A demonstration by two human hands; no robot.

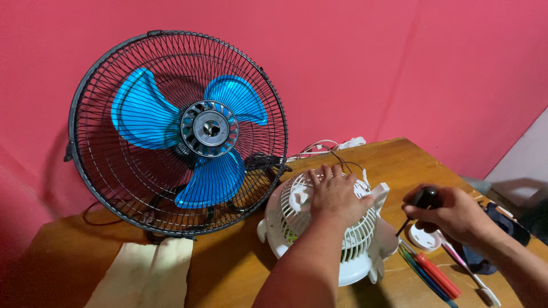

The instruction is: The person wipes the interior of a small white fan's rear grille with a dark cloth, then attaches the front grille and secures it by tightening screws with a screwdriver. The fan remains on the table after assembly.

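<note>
Brown wood, warm and a little glossy, makes up the table [399, 159] under your arms; it runs from the lower left of the frame to the right edge and ends against a wall [399, 63] painted a flat pinkish red, which fills the whole upper part of the picture. At the far right a paler, greyish stretch of wall shows beside the red.

Your left hand [335, 194] lies flat, fingers spread, on the grille of a small white fan [319, 228] that sits just below the middle of the frame, tipped toward you on the table. Your right hand [451, 214], at the right of the frame, is closed around the dark handle of a screwdriver [419, 205] whose thin shaft points down and left toward the white fan's edge.

Below that hand, at the lower right, lie a red-handled screwdriver [436, 275], a green and blue one just beside it, and a white toothbrush [474, 279]. A small white dish [425, 238] sits close to your right hand.

In the left half of the frame stands a large black-caged fan with blue blades [177, 134], upright against the wall. A pale cloth [142, 274] lies on the table at the lower left, and white cables [322, 148] trail along the table's far edge.
</note>
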